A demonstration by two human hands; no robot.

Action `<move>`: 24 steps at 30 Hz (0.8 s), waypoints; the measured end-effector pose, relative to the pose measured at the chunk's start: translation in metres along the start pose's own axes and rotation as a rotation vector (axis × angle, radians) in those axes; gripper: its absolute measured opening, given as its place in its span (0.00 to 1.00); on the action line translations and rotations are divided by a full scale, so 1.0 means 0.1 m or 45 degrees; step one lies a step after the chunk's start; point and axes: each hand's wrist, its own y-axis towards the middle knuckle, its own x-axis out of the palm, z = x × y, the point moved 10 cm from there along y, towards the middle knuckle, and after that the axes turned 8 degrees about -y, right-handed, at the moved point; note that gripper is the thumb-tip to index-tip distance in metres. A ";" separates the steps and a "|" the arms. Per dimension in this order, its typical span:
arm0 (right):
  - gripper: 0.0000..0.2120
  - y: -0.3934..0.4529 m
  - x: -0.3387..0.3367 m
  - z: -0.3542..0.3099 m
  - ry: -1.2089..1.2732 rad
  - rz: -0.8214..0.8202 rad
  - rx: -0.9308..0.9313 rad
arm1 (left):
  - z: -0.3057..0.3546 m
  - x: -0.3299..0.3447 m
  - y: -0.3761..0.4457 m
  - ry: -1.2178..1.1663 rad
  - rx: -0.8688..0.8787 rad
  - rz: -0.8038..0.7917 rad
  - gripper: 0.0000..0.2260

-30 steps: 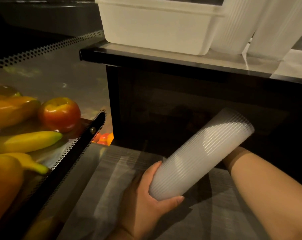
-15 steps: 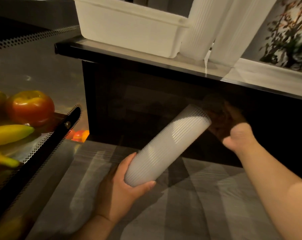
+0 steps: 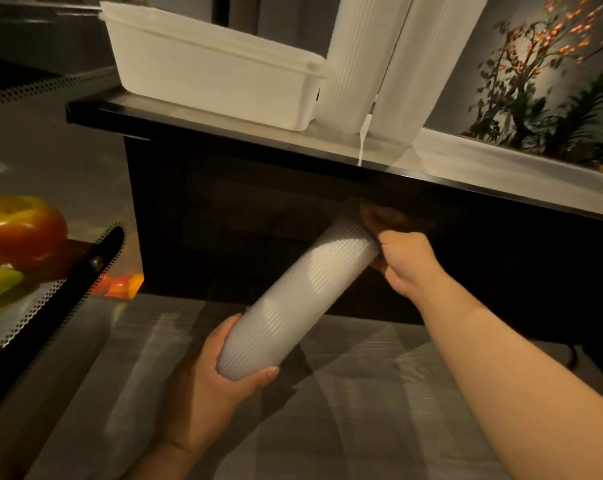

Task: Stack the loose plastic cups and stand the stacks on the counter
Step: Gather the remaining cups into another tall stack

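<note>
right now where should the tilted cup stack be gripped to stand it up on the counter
Probably at both ends. The cup stack is a long ribbed tube lying tilted. The left hand wraps its near lower end from below; the right hand comes to the far upper end from the right, which should steady its length when tipping upright.

Single head-worn view, forward-down, close over counter [image 3: 223, 133]

The surface [image 3: 223, 140] holds a white tub [image 3: 206, 74] at its left end and two upright cup stacks [image 3: 379, 64] mid-edge; its right end lies bare.
</note>
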 end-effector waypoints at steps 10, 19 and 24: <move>0.19 -0.12 0.40 -0.01 -0.518 -0.066 -0.130 | 0.00 -0.10 0.00 -0.017 -0.005 0.077 0.39; 0.13 -0.14 0.69 -0.07 0.092 -0.180 -0.104 | 0.03 -0.16 -0.04 -0.108 -0.042 0.123 0.39; 0.11 -0.01 0.80 0.50 0.331 0.069 0.136 | 0.04 -0.18 -0.03 -0.132 -0.077 0.138 0.30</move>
